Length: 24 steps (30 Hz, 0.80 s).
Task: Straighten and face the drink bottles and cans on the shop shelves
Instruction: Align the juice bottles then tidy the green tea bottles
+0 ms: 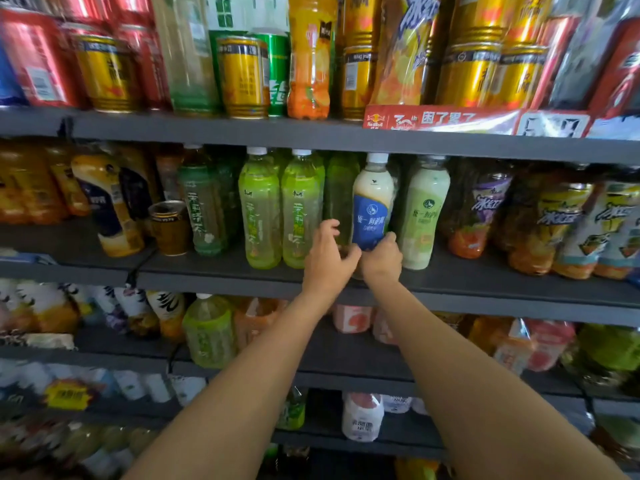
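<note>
A milk-tea bottle with a blue label [372, 202] stands upright near the front of the middle shelf [485, 282], its label facing me. My right hand [381, 259] grips its base from the right. My left hand [329, 261] curls round the lower left side, fingers spread toward the dark gap beside it. Two green tea bottles [280, 209] stand to the left. A pale green milk-tea bottle [424, 213] stands to the right.
A leaning orange bottle [110, 202] and a small gold can [169, 226] sit left on the same shelf. Iced-tea bottles [554, 226] crowd the right. Cans and bottles fill the upper shelf [242, 133]; more bottles line the lower shelves.
</note>
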Available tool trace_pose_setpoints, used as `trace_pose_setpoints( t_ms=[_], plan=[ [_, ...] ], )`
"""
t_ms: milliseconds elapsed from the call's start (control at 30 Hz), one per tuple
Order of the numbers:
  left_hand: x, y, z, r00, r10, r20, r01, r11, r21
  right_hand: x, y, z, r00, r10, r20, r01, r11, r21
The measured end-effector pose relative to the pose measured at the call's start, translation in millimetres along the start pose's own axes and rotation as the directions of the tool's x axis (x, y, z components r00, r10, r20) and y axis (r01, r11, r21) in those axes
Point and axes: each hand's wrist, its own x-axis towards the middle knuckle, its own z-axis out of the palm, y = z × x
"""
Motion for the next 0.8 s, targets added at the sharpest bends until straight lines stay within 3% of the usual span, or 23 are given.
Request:
trace_pose_setpoints(
  t_ms=[133, 333, 567, 800],
  plan=[
    [-6.9, 13.0, 4.1, 1.000, -0.021, -0.002, 0.021, 0.999, -0.026, -15.1, 11.4, -16.0, 0.988, -0.155, -0.018, 0.156, 0.984, 0.084],
    [-38.1, 28.9, -2.1, 0.993, 0.117, 0.018, -0.118, 0.990, 0.078, -49.8, 19.0, -45.8, 0.940, -0.335, -0.060, 0.340, 0.935, 0.104],
    [-84.2, 58.8, -31.1, 0.991, 0.134, 0.009, -0.134, 0.991, -0.026, -121.8, 9.2, -84.8, 0.952, -0.298, -0.078, 0.302, 0.952, 0.056],
    [-129.6, 113.1, -57.5, 0.982, 0.183, 0.051, -0.183, 0.983, -0.003, -179.1, -15.4, -148.1, 0.983, -0.145, -0.114, 0.116, 0.966, -0.230]
  ],
)
